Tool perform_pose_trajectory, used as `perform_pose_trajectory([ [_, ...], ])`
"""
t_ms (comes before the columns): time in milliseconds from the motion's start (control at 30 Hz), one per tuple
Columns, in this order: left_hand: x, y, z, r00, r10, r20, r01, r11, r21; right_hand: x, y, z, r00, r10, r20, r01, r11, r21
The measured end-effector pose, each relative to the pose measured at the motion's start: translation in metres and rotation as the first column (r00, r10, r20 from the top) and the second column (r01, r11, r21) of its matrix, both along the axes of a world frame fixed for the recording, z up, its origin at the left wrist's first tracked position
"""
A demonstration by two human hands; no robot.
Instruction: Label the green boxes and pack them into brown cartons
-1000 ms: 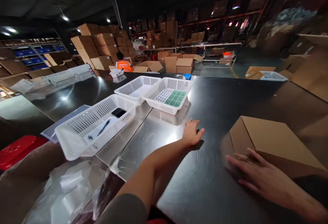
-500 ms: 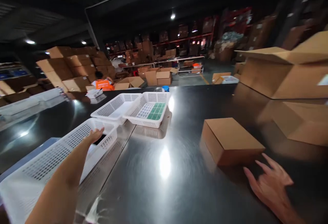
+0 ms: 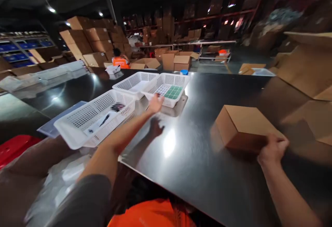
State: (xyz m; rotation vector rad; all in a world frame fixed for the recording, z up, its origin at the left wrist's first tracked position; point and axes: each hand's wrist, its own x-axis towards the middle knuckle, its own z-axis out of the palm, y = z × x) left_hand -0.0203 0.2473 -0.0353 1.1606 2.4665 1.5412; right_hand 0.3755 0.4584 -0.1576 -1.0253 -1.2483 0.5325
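The closed brown cardboard box (image 3: 243, 125) lies on the dark glossy surface (image 3: 197, 157) at about three o'clock, gripped at its near corner by the right hand (image 3: 272, 149). The left hand (image 3: 155, 103) is held open, fingers spread, above the surface at twelve o'clock, just short of the white perforated plastic basket (image 3: 169, 90) in which green and white sheets are held

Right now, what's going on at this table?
A person stands at a dark steel table. The right hand grips the near corner of a closed cardboard box. The left hand reaches, fingers open and holding nothing, toward the white basket with green and white sheets. Two more white baskets sit to its left.
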Motion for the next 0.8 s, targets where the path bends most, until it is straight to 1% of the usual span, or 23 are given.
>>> perform_pose_trajectory([
  [67,0.029,0.009,-0.026,0.986,-0.119,0.113,0.124,0.992,-0.037,-0.026,-0.002,0.007,0.994,-0.042,-0.105,0.034,0.996,-0.085],
  [100,0.046,0.016,-0.037,0.970,-0.179,0.164,0.188,0.982,-0.037,-0.034,-0.006,0.011,0.987,-0.063,-0.151,0.044,0.991,-0.125],
  [167,0.077,0.026,-0.051,0.934,-0.266,0.239,0.277,0.961,-0.013,-0.041,-0.021,0.021,0.980,-0.063,-0.190,0.031,0.986,-0.165],
  [233,0.097,0.027,-0.056,0.905,-0.318,0.284,0.325,0.945,0.024,-0.041,-0.042,0.031,0.993,0.002,-0.120,-0.017,0.992,-0.123],
  [267,0.101,0.025,-0.055,0.896,-0.333,0.294,0.334,0.941,0.048,-0.040,-0.055,0.035,0.998,0.048,-0.049,-0.051,0.996,-0.069],
  [333,0.101,0.015,-0.051,0.901,-0.336,0.275,0.317,0.942,0.112,-0.042,-0.084,0.042,0.977,0.123,0.172,-0.142,0.984,0.103],
  [367,0.099,0.008,-0.049,0.911,-0.328,0.249,0.297,0.942,0.157,-0.046,-0.100,0.044,0.937,0.152,0.316,-0.223,0.954,0.201],
  [400,0.096,0.002,-0.047,0.921,-0.322,0.221,0.278,0.938,0.209,-0.052,-0.115,0.045,0.868,0.178,0.463,-0.336,0.897,0.287],
  [433,0.093,-0.005,-0.046,0.924,-0.325,0.201,0.269,0.927,0.261,-0.059,-0.129,0.045,0.786,0.194,0.587,-0.457,0.821,0.342],
  [467,0.090,-0.011,-0.045,0.919,-0.341,0.197,0.273,0.912,0.305,-0.067,-0.142,0.045,0.710,0.209,0.673,-0.566,0.737,0.368],
  [500,0.089,-0.017,-0.046,0.906,-0.369,0.208,0.288,0.898,0.334,-0.076,-0.153,0.044,0.653,0.230,0.722,-0.647,0.665,0.374],
  [533,0.087,-0.022,-0.047,0.887,-0.400,0.232,0.308,0.885,0.350,-0.084,-0.163,0.043,0.628,0.255,0.736,-0.690,0.619,0.375],
  [567,0.087,-0.027,-0.051,0.867,-0.422,0.263,0.318,0.877,0.360,-0.092,-0.171,0.041,0.638,0.274,0.720,-0.696,0.606,0.386],
  [600,0.087,-0.032,-0.055,0.854,-0.427,0.296,0.308,0.875,0.374,-0.098,-0.178,0.040,0.666,0.280,0.691,-0.674,0.623,0.397],
  [633,0.089,-0.036,-0.061,0.852,-0.414,0.321,0.274,0.874,0.400,-0.102,-0.185,0.038,0.692,0.274,0.668,-0.645,0.651,0.401],
  [700,0.093,-0.045,-0.077,0.855,-0.377,0.357,0.186,0.864,0.468,-0.104,-0.200,0.035,0.718,0.237,0.655,-0.586,0.713,0.385],
  [767,0.100,-0.054,-0.093,0.828,-0.390,0.403,0.152,0.848,0.508,-0.102,-0.217,0.035,0.709,0.201,0.676,-0.548,0.760,0.349],
  [800,0.102,-0.058,-0.100,0.801,-0.419,0.427,0.167,0.842,0.514,-0.100,-0.226,0.035,0.699,0.194,0.689,-0.536,0.780,0.324],
])
